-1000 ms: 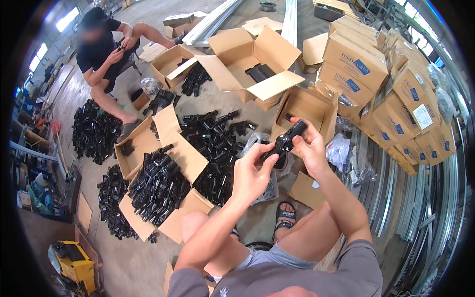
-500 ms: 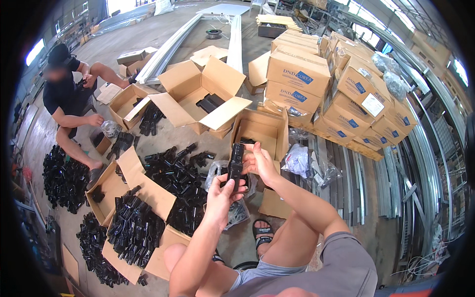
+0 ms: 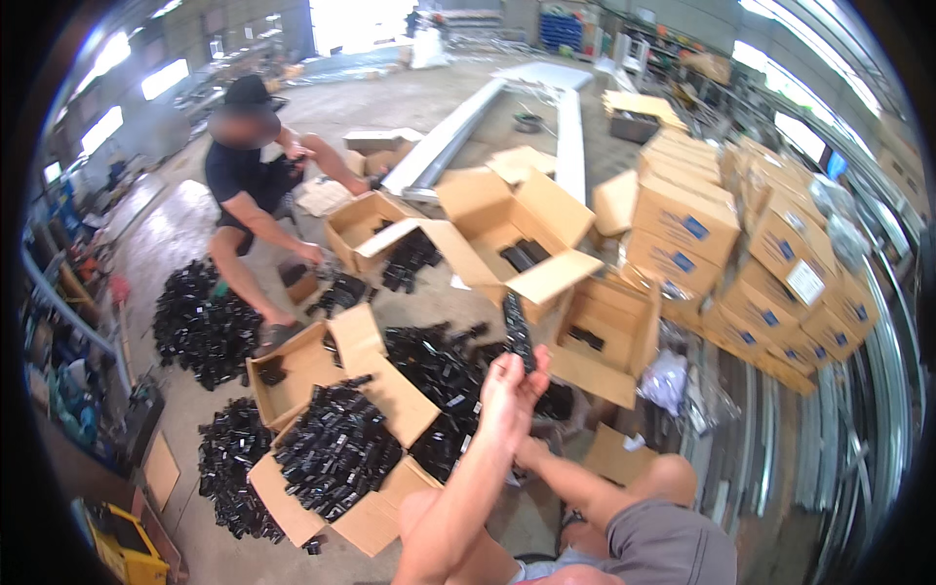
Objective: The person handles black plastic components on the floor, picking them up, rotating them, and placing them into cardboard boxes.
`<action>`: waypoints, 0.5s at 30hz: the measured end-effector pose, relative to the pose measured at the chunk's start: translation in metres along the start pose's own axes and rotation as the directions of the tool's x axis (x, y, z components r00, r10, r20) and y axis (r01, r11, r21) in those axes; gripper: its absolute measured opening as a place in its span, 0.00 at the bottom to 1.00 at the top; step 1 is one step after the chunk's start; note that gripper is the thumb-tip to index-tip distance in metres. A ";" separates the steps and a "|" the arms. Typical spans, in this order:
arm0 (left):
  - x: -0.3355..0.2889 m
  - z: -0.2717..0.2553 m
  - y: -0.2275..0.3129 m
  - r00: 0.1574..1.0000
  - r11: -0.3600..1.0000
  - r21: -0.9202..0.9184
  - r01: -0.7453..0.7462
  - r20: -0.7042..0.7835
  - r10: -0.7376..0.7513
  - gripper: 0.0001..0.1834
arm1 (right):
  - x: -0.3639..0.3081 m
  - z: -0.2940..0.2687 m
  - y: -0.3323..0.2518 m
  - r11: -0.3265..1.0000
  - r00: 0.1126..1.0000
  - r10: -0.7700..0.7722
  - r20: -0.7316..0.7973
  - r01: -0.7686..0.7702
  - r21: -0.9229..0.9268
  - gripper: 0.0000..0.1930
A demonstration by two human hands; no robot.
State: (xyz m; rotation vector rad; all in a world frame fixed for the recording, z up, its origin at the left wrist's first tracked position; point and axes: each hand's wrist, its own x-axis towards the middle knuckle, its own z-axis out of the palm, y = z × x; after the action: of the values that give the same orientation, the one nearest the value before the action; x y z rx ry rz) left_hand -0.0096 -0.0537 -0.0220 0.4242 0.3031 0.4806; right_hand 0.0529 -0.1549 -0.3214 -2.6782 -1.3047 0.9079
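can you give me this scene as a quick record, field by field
left hand: grip on one elongated black part
right hand: lower, partly hidden; contents unclear
lower left: open carton heaped with black pieces
right of hands: second open carton, a few black pieces inside
right: stacked cartons
lower right: metal bars
upper left: co-worker, seated

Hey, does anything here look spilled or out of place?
Yes, slightly: a stray black part lies apart from the heaps, beside the splayed flaps of a heaped carton, as if dropped. Crumpled clear plastic lies loose over the metal bars. The black piece in the left hand shows no obvious damage, but it's slightly blurred.
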 end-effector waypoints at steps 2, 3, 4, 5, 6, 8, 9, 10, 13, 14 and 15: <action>-0.010 0.006 0.008 1.000 1.000 0.014 0.012 -0.004 -0.012 0.10 | -0.006 0.031 -0.014 0.937 0.959 0.283 -0.002 -0.276 0.214 0.16; -0.012 0.011 0.009 1.000 1.000 0.003 0.009 0.013 -0.009 0.10 | -0.004 0.043 -0.010 0.922 0.947 0.314 0.059 -0.319 0.220 0.16; -0.015 0.010 0.010 1.000 1.000 -0.009 0.014 0.015 -0.014 0.10 | -0.004 0.052 -0.006 0.927 0.954 0.293 0.065 -0.300 0.223 0.16; -0.017 0.012 0.015 0.999 1.000 -0.007 0.022 0.028 -0.022 0.10 | -0.001 0.059 -0.003 0.927 0.954 0.294 0.056 -0.299 0.225 0.15; -0.018 0.012 0.019 1.000 1.000 -0.014 0.013 0.020 -0.013 0.10 | 0.000 0.063 -0.002 0.927 0.953 0.298 0.047 -0.301 0.225 0.15; -0.016 0.013 0.019 1.000 1.000 -0.012 0.023 0.017 -0.023 0.11 | -0.001 0.062 0.006 0.933 0.955 0.286 0.080 -0.297 0.204 0.15; -0.015 0.014 0.017 0.999 0.999 -0.023 0.028 0.022 -0.028 0.11 | -0.003 0.062 0.012 0.936 0.955 0.275 0.111 -0.292 0.197 0.14; -0.016 0.014 0.019 1.000 0.999 -0.030 0.018 0.018 -0.018 0.12 | -0.007 0.059 0.009 0.940 0.957 0.255 0.140 -0.279 0.195 0.14; -0.012 0.019 0.016 1.000 0.998 -0.067 0.001 0.008 -0.001 0.11 | -0.018 0.038 0.011 0.978 0.982 0.097 0.160 -0.125 0.170 0.14; -0.011 0.019 0.015 1.000 0.997 -0.075 -0.011 -0.018 0.010 0.10 | -0.026 0.026 0.004 0.987 0.988 0.013 0.155 -0.037 0.159 0.14; -0.008 0.015 0.013 0.999 0.996 -0.085 -0.036 -0.024 0.034 0.09 | -0.032 0.013 -0.003 0.988 0.987 -0.073 0.142 0.053 0.142 0.14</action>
State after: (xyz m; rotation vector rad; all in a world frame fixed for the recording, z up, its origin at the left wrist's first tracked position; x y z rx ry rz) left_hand -0.0156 -0.0518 -0.0015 0.3418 0.2963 0.5313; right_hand 0.0292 -0.1794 -0.3154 -2.4936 -1.2918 1.1606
